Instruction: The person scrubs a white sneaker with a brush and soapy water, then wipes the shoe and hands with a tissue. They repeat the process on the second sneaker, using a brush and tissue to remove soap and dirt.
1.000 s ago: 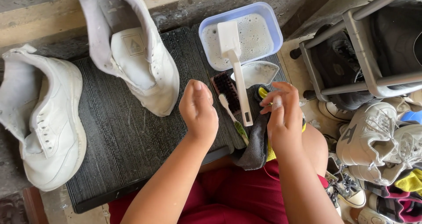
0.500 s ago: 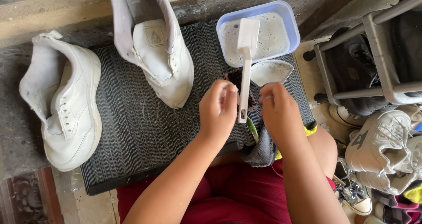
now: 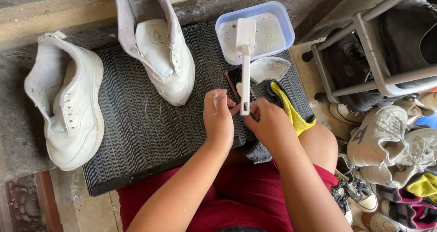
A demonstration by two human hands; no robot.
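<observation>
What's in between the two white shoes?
In the head view, only bare ribbed black mat and a strip of grey stone ledge lie between the left shoe and the other shoe. Nothing else sits there.

Both forearms are bare, with no sleeves, watch or rings showing. The left hand (image 3: 219, 118) and right hand (image 3: 269, 122) wear no gloves. Dark red shorts (image 3: 236, 200) cover the lap.

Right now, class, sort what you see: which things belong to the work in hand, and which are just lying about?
In use: left hand, right hand, white brush, foamy tub, two white shoes, cloth.
Lying about: shoe rack, heap of shoes.
</observation>
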